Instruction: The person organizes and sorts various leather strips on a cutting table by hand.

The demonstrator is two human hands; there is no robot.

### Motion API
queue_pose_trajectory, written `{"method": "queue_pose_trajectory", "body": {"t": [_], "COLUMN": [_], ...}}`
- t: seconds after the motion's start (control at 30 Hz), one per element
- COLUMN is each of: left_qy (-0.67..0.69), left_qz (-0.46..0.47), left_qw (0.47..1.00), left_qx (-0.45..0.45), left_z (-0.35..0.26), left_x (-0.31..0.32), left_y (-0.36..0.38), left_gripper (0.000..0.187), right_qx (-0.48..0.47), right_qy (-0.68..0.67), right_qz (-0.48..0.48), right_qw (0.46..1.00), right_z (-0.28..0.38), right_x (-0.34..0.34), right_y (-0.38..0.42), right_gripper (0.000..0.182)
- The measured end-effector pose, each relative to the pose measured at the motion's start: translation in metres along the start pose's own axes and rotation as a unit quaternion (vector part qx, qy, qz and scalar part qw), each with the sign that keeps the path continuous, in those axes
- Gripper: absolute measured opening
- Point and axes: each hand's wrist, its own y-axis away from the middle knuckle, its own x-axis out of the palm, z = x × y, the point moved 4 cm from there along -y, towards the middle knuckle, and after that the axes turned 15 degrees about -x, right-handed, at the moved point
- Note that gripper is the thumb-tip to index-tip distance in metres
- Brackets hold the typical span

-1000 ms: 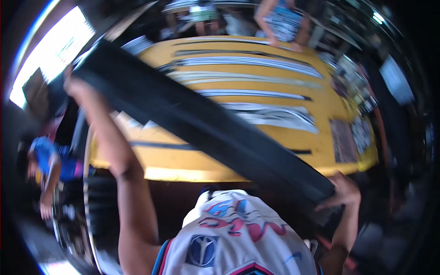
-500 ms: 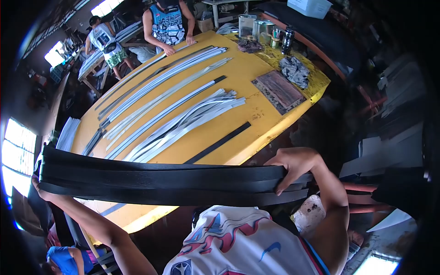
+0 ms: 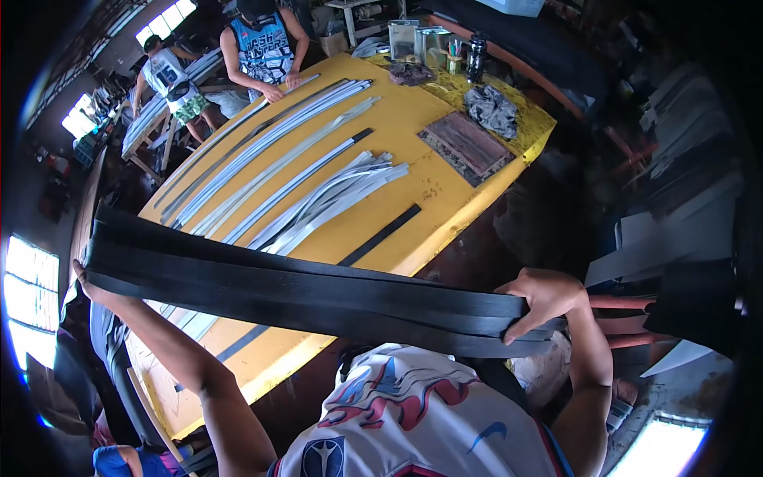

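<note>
A wide bundle of long black strips [image 3: 302,294] stretches across the view between my two hands, in front of the yellow table. My left hand [image 3: 99,290] grips its far left end, the fingers partly hidden behind it. Near the right end, my right hand [image 3: 544,302] is closed around the strips, with the thumb over their front. Beyond the bundle, pale strips [image 3: 326,195] lie in rows on the yellow table [image 3: 453,203], and a single black strip [image 3: 381,234] lies nearer to me.
Across the table, a person [image 3: 266,48] touches a strip; another person [image 3: 171,75] stands at a bench further back. Metal cans [image 3: 403,41], a dark bottle [image 3: 476,57], a crumpled cloth [image 3: 491,111] and a brown board [image 3: 466,147] rest on the table's right part.
The bundle has tilted, its left end now higher than its right. My left hand has moved up and right, my right hand right and slightly down. The table has shifted left in view.
</note>
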Motion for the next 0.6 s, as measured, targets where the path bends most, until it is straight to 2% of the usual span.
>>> {"method": "queue_pose_trajectory", "body": {"t": [0.07, 0.13, 0.23, 0.3, 0.4, 0.43, 0.47, 0.53, 0.6], "left_qy": [0.026, 0.023, -0.004, -0.075, -0.146, 0.009, 0.007, -0.187, -0.244], "left_qz": [-0.005, 0.018, 0.111, 0.102, 0.098, 0.088, 0.071, 0.047, 0.078], "left_qw": [0.999, 0.999, 0.994, 0.992, 0.984, 0.994, 0.995, 0.981, 0.966], "left_qx": [0.018, 0.012, 0.001, 0.000, 0.001, 0.058, 0.067, 0.000, -0.025], "left_z": [-0.004, 0.004, 0.007, 0.005, 0.014, 0.020, 0.028, 0.062, 0.095], "left_x": [-0.016, 0.020, 0.047, 0.057, 0.065, 0.066, 0.067, 0.113, 0.147], "left_y": [0.002, -0.015, -0.026, -0.031, -0.039, -0.042, -0.056, -0.131, -0.200], "left_gripper": [0.067, 0.063, 0.062, 0.060, 0.060, 0.064, 0.064, 0.066, 0.067], "right_qx": [-0.016, -0.006, -0.004, -0.010, 0.029, 0.033, 0.037, 0.038, 0.039], "right_qy": [-0.016, -0.014, -0.003, 0.001, -0.003, 0.004, 0.011, 0.001, -0.009], "right_qz": [-0.031, -0.024, -0.021, -0.028, -0.028, -0.029, -0.030, -0.049, -0.067], "right_qw": [0.999, 1.000, 1.000, 1.000, 0.999, 0.999, 0.999, 0.998, 0.997], "right_z": [0.001, -0.003, -0.012, -0.011, -0.009, -0.008, -0.009, -0.010, -0.008], "right_x": [0.003, 0.005, 0.007, 0.011, 0.015, 0.017, 0.019, 0.025, 0.031], "right_y": [-0.001, -0.002, -0.008, -0.013, -0.021, -0.023, -0.026, -0.028, -0.030], "right_gripper": [0.056, 0.056, 0.058, 0.059, 0.060, 0.061, 0.062, 0.063, 0.063]}}
